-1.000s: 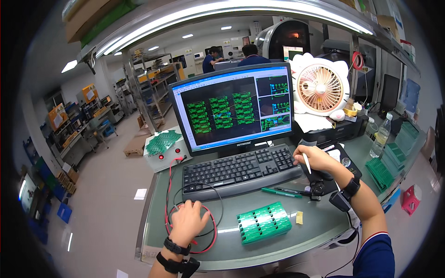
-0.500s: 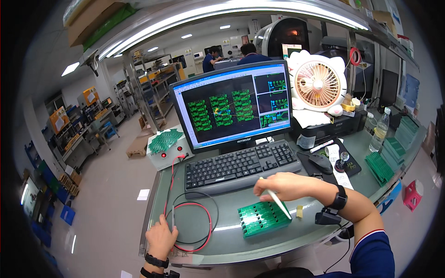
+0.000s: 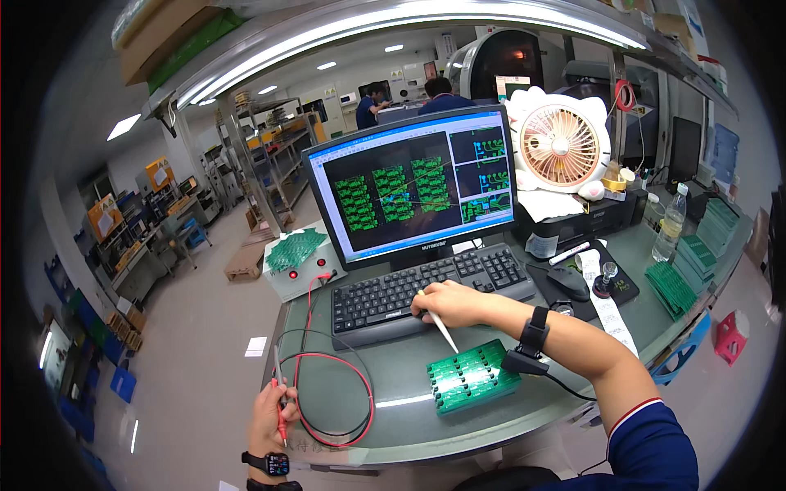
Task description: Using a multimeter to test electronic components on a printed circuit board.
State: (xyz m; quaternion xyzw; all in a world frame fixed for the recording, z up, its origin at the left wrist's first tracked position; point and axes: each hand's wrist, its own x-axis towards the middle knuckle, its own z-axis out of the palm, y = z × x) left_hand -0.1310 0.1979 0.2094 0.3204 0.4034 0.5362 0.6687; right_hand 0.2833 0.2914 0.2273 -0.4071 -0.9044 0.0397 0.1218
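Observation:
My left hand (image 3: pixel 268 413) is closed at the desk's front left corner. It holds a red test probe (image 3: pixel 282 420), tip downward, and a grey probe (image 3: pixel 277 372) stands up from the same fingers. Their red and black leads (image 3: pixel 372 401) loop on the desk beside it. My right hand (image 3: pixel 452 304) is over the front edge of the black keyboard (image 3: pixel 372 307), pinching a slim white pen-like stick (image 3: pixel 443 333). The stick's lower end points down just behind a green circuit board stack (image 3: pixel 471 383). My right forearm passes over the desk right of the boards.
A monitor (image 3: pixel 393 196) showing green board layouts stands behind the keyboard. Left of it is a white box (image 3: pixel 299 282) with green boards on top. At right are a mouse (image 3: pixel 568 282), a white paper strip (image 3: pixel 612 319), a bottle (image 3: pixel 670 225) and more green boards (image 3: pixel 671 288).
My right hand has moved left and away from the boards toward the keyboard, still with the white stick. My left hand has turned, and a red probe now shows in it.

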